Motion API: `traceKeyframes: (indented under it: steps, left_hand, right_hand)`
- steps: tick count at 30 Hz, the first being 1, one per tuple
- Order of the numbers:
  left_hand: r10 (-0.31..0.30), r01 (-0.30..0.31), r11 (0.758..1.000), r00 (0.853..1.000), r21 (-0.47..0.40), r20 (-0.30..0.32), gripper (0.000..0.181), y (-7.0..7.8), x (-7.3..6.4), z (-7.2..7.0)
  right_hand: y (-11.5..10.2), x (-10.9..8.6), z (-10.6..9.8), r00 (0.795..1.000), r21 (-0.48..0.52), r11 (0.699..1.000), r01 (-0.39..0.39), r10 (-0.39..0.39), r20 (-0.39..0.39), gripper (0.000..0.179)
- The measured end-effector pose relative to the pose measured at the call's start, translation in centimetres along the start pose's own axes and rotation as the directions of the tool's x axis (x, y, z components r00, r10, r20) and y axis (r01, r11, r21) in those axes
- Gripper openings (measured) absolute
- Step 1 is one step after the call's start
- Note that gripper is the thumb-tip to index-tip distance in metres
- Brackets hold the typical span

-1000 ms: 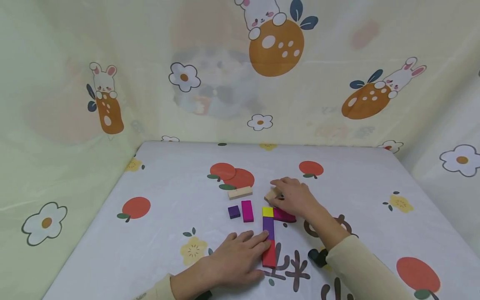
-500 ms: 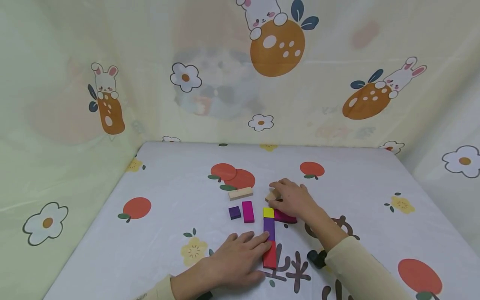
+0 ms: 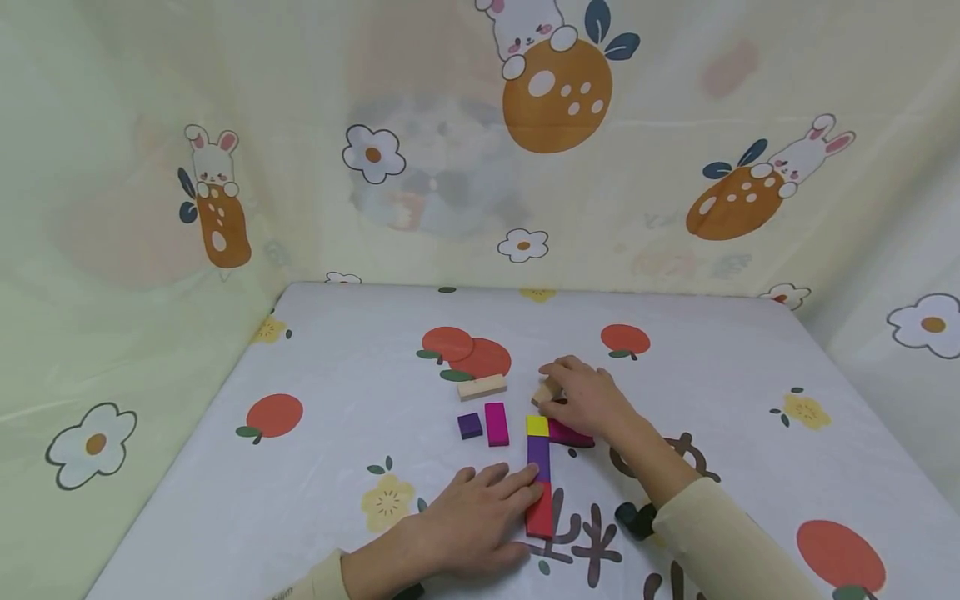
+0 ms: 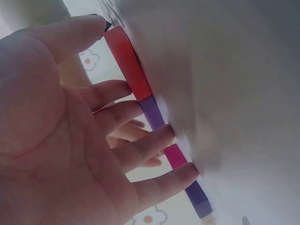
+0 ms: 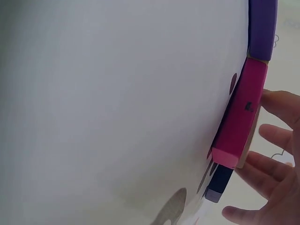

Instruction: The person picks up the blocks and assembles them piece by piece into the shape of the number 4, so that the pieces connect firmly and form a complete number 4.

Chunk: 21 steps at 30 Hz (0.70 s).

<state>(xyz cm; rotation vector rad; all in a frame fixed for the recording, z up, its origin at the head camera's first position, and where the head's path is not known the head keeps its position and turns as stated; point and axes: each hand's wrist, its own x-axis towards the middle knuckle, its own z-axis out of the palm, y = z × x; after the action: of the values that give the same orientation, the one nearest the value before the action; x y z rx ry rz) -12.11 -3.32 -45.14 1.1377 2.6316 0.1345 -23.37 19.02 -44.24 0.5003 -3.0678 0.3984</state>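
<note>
My left hand (image 3: 480,517) lies with relaxed fingers against the left side of a red block (image 3: 539,518) and a purple block (image 3: 538,454), which stand end to end. At their far end is a yellow block (image 3: 537,426), with a magenta block (image 3: 572,433) reaching right from it. Just beyond, my right hand (image 3: 588,396) pinches a plain wooden block (image 3: 546,392) between thumb and fingers, partly covering it. The right wrist view shows this hand behind the magenta block, and a dark block (image 5: 219,183) past its end.
Left of the row lie a dark purple cube (image 3: 470,426), a second magenta block (image 3: 497,424) and another plain wooden block (image 3: 482,387). A black object (image 3: 636,518) sits beside the right sleeve. Printed cloth (image 3: 337,358) covers the table, and printed curtains (image 3: 420,267) surround it.
</note>
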Motion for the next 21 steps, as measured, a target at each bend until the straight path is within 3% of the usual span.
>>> traceKeyframes:
  steps: [21]
  left_hand:
    - [0.005, -0.005, 1.000, 1.000, 0.014, 0.004, 0.073, -0.07, -0.05, 0.16]
  right_hand:
    - [0.21, -0.24, -0.24, 0.994, 0.139, 0.986, 0.088, -0.096, 0.049, 0.053]
